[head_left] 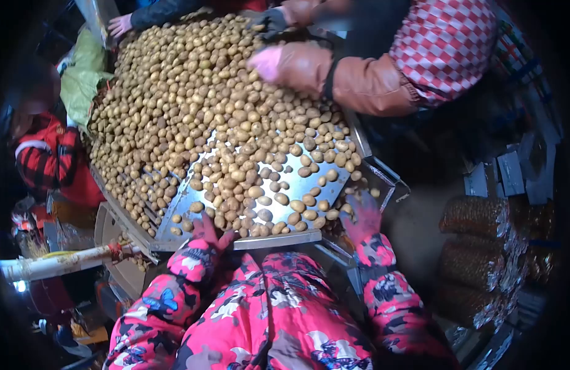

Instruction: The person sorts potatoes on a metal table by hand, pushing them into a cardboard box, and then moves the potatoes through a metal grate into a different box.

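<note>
A large heap of potatoes (192, 86) covers most of a metal sorting table (311, 185), whose shiny surface shows between them near me. At the table's near edge rests my left hand (209, 234), its fingers apart beside several potatoes. It appears to hold nothing. My right hand (364, 217) is over the near right corner, fingers spread, close to a few loose potatoes at the chute opening. Nothing shows in its grasp, though its underside is hidden.
Across the heap, a co-worker's brown sleeve (371, 83) and blurred pink-gloved hand (266, 63) reach in from the right. Another person's hand (119, 26) rests at the far left. Filled mesh sacks (470, 253) are stacked at right; a white pipe (69, 262) juts out at left.
</note>
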Available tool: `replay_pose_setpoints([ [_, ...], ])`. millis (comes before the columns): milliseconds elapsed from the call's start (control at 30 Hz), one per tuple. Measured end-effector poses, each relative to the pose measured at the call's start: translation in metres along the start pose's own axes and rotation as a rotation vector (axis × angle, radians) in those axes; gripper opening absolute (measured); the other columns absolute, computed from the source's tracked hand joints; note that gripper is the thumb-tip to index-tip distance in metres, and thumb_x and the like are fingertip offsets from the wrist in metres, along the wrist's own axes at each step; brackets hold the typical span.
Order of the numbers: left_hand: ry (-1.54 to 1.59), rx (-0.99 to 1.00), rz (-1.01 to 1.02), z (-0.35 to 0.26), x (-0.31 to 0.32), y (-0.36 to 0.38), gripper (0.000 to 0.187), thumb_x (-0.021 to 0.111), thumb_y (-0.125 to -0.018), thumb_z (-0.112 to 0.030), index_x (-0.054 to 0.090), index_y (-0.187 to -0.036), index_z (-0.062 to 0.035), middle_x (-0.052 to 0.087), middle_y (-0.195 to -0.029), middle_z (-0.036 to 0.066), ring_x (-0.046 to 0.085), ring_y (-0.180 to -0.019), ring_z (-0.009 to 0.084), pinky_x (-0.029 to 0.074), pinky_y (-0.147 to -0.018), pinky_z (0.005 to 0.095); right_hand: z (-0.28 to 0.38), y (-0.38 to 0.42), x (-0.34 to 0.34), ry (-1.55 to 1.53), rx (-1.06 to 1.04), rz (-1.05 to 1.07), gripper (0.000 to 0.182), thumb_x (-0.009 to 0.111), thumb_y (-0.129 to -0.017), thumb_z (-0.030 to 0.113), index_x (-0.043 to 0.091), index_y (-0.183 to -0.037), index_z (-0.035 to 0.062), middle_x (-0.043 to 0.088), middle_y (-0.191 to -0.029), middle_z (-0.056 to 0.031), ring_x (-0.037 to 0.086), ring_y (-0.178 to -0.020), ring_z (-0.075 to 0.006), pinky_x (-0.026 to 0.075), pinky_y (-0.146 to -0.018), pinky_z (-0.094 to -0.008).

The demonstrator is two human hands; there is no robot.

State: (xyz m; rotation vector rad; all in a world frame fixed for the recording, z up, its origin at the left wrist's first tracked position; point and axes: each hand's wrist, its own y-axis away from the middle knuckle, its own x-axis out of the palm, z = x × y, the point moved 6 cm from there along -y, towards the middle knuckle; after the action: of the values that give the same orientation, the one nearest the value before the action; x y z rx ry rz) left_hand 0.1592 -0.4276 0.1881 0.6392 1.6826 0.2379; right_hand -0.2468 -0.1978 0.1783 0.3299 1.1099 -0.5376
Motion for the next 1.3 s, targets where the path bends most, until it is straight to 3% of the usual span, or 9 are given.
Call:
replay_pose_setpoints([
  [200,0.014,-0.112,0.228,-0.109,-0.01,-0.01,0.118,0.084,-0.077,-0.037,0.007,-0.164,-0.0167,0.034,-0.147,0.035,0.052,-0.126,0.0527,0.049,-0.103,0.0565,-0.006,0.015,-0.005,0.036,0.034,-0.002,0.07,0.072,-0.088,0.041,0.05,-0.15,0.0186,0.044,-0.153,-0.0187,0.039,-0.143,-0.0391,0.031,-0.117,-0.0546],
  [400,0.59,0.657,0.188,-0.123,0.021,-0.025,0.076,0.066,-0.091,-0.026,0.033,-0.16,-0.0186,0.039,-0.157,0.025,0.045,-0.142,0.0411,0.043,-0.114,0.0486,0.037,-0.087,-0.025,-0.011,-0.157,-0.128,0.066,0.073,-0.088,0.036,0.052,-0.148,0.0163,0.046,-0.151,-0.0195,0.045,-0.137,-0.0413,0.037,-0.113,-0.0535],
  [567,0.595,0.365,-0.194,-0.048,-0.054,-0.037,0.064,0.066,-0.093,-0.017,0.045,-0.154,-0.0117,0.05,-0.15,0.021,0.061,-0.129,0.027,0.049,-0.108,0.0388,0.086,-0.21,0.002,0.143,-0.353,-0.068,0.068,0.068,-0.091,0.044,0.049,-0.152,0.0173,0.048,-0.151,-0.0191,0.046,-0.138,-0.0402,0.037,-0.114,-0.0528],
  [833,0.333,0.204,-0.274,0.001,-0.054,-0.058,0.073,0.073,-0.087,-0.031,0.047,-0.152,-0.0086,0.046,-0.151,0.028,0.048,-0.139,0.043,0.041,-0.115,0.0461,0.082,-0.175,0.022,0.267,-0.245,0.278,0.077,0.069,-0.086,0.053,0.047,-0.154,0.0224,0.046,-0.15,-0.0243,0.047,-0.136,-0.0429,0.037,-0.114,-0.0534],
  [900,0.33,0.26,-0.269,0.001,-0.047,-0.07,0.072,0.072,-0.087,-0.032,0.048,-0.151,-0.009,0.046,-0.152,0.028,0.045,-0.141,0.0435,0.04,-0.116,0.0467,0.061,-0.13,0.021,0.403,-0.443,0.067,0.071,0.071,-0.085,0.054,0.056,-0.146,0.0214,0.045,-0.152,-0.0185,0.049,-0.133,-0.0403,0.04,-0.111,-0.0527],
  [1033,0.291,0.24,-0.279,-0.009,-0.063,-0.083,0.076,0.072,-0.086,-0.036,0.046,-0.153,-0.0106,0.044,-0.153,0.029,0.043,-0.141,0.0455,0.036,-0.119,0.0465,0.03,-0.057,-0.005,0.136,-0.172,0.087,0.066,0.076,-0.079,0.047,0.062,-0.137,0.0206,0.047,-0.148,-0.0192,0.049,-0.131,-0.0401,0.038,-0.109,-0.0566],
  [1100,0.182,0.26,-0.305,-0.01,-0.067,-0.101,0.079,0.071,-0.086,-0.042,0.044,-0.154,-0.0126,0.043,-0.154,0.029,0.043,-0.141,0.0458,0.036,-0.118,0.047,0.048,-0.027,-0.012,0.281,-0.13,-0.141,0.062,0.078,-0.077,0.043,0.064,-0.133,0.0201,0.048,-0.146,-0.0198,0.049,-0.13,-0.0406,0.038,-0.108,-0.0575],
  [1167,0.127,0.274,-0.3,-0.025,-0.073,-0.112,0.079,0.069,-0.087,-0.045,0.043,-0.155,-0.014,0.043,-0.154,0.029,0.043,-0.142,0.0455,0.036,-0.119,0.0473,0.118,-0.022,-0.011,-0.059,-0.1,0.106,0.058,0.078,-0.076,0.041,0.065,-0.129,0.0224,0.051,-0.142,-0.0182,0.048,-0.129,-0.0407,0.038,-0.106,-0.0585],
  [1300,-0.092,0.2,-0.053,-0.08,-0.063,-0.111,0.078,0.067,-0.086,-0.049,0.041,-0.157,-0.0277,0.03,-0.164,0.024,0.029,-0.146,0.056,0.028,-0.121,0.0573,0.184,-0.031,0.055,0.106,-0.46,0.073,0.047,0.071,-0.082,0.046,0.067,-0.126,0.0292,0.052,-0.143,-0.0122,0.045,-0.134,-0.0368,0.035,-0.111,-0.056],
])
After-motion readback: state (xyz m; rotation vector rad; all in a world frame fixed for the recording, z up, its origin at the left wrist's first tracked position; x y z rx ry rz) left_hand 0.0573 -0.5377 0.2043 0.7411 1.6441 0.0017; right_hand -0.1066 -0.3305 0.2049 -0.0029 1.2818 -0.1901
